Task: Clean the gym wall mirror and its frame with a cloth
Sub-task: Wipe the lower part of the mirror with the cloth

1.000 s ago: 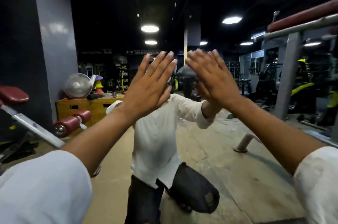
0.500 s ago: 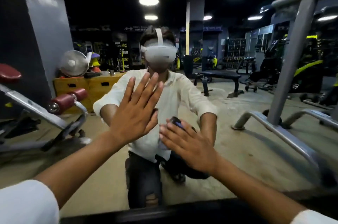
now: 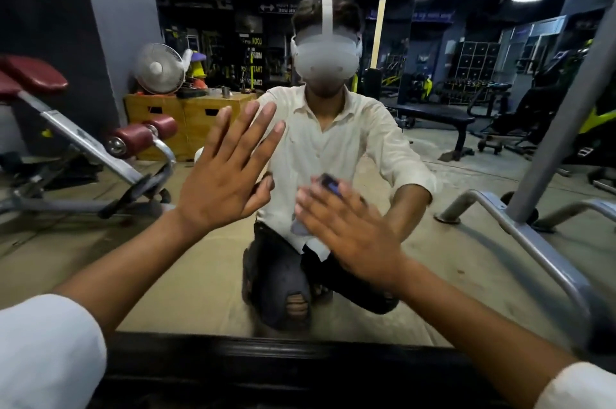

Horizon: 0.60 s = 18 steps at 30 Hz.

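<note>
The cloth [image 3: 299,225] is pressed to the mirror [image 3: 466,275] by the flat right hand [image 3: 350,235], the left hand [image 3: 221,181] laid open beside, the frame [image 3: 283,362] stretched crosswise below.

Mirror [image 3: 200,292] glass is standing flat ahead and stopping all forward reach. Left hand [image 3: 226,175] and right hand [image 3: 350,232] are pressing spread against it, leaving only a narrow gap between them. Glass is lying open left of the left hand, above both hands, and right of the right hand. Black frame [image 3: 283,362] is running across the bottom beneath both forearms, closing off any downward sweep. Bench [image 3: 83,141] and machine tubing [image 3: 533,242] are showing only as reflections and blocking nothing.
</note>
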Tool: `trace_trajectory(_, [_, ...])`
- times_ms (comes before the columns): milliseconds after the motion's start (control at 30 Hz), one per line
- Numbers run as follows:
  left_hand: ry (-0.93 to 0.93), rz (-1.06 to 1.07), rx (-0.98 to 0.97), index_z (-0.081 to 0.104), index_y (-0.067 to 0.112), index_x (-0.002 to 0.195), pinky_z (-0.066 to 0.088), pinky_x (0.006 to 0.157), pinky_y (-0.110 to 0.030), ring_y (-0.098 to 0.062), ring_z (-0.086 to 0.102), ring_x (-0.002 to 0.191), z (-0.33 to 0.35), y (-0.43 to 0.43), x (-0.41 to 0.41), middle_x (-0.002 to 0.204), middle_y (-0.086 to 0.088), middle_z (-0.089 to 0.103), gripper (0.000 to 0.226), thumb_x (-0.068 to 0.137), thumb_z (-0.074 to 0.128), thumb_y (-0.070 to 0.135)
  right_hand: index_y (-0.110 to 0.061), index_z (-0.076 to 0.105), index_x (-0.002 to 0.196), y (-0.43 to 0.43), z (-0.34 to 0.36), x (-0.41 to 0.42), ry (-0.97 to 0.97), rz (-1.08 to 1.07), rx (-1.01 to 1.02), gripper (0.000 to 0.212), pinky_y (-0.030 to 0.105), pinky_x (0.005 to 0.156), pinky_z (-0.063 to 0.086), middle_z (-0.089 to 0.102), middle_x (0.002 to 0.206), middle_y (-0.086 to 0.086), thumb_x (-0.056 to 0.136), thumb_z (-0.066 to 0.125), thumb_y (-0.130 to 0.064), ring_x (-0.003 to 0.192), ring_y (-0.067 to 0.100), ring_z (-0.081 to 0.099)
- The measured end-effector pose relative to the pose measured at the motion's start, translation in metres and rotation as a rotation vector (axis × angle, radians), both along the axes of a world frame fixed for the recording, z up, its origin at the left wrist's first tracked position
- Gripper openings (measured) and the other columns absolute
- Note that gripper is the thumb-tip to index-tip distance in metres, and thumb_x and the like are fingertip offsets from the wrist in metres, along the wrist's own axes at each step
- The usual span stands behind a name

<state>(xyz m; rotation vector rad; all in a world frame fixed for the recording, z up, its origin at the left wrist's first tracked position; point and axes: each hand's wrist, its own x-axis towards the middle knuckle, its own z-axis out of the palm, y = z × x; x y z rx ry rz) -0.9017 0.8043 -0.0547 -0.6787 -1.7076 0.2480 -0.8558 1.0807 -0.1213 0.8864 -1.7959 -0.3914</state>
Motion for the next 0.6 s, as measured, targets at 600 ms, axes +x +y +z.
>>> trace_trajectory(600, [0.025,-0.063,-0.036,0.048,0.006,0.156,0.024,0.129,-0.059,-0.036,0.04,0.15,0.056,0.01,0.013,0.161,-0.019,0.046,0.065,0.098,0.062,0.032,-0.012,0.033,0.163,0.04,0.207,0.008,0.104,-0.083,-0.126,0.06,0.054,0.131,0.015,0.027,0.172,0.009,0.108,0.054,-0.021,0.161,0.028,0.019])
